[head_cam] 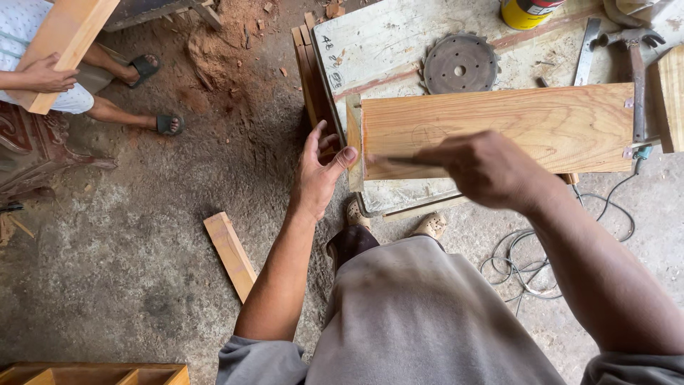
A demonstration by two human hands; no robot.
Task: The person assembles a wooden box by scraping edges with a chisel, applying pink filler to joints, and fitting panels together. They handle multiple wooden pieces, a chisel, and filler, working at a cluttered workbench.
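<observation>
A wide wooden board [513, 125] lies across a white worktable [385, 43]. A narrow wooden strip [354, 142] stands against the board's left end. My left hand [317, 171] presses on that strip with the thumb, fingers spread. My right hand [481, 165] is closed around a thin, blurred tool [399, 161] whose tip points at the left end of the board.
A circular saw blade [459, 64], a yellow can [526, 11], a hammer [634, 71] and a metal square [586, 53] sit on the table. A loose plank [231, 255] lies on the dirt floor. Another person at top left holds a board [68, 39]. Cable coils [531, 274] lie at right.
</observation>
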